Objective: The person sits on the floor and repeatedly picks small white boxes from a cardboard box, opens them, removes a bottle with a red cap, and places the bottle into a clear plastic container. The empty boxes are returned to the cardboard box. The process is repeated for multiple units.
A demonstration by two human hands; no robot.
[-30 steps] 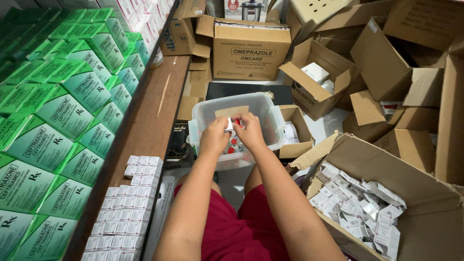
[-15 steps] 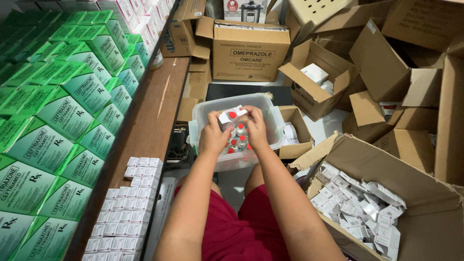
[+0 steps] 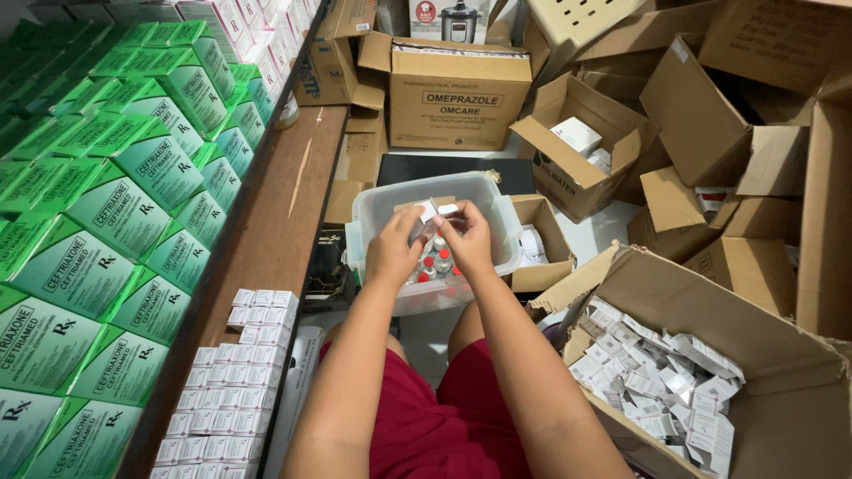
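Both the left hand point(image 3: 395, 247) and right hand point(image 3: 468, 238) pinch a small white carton point(image 3: 432, 212) with closed fingers above the clear plastic tub point(image 3: 373, 208) of red-capped vials point(image 3: 433, 264), at 12 o'clock from the lap.

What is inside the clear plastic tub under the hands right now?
The clear plastic tub holds small vials with red caps. Both hands, left hand and right hand, cover the remaining contents.

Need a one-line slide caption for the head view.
Both hands, left hand and right hand, hold a small white carton over a clear plastic tub of red-capped glass vials.
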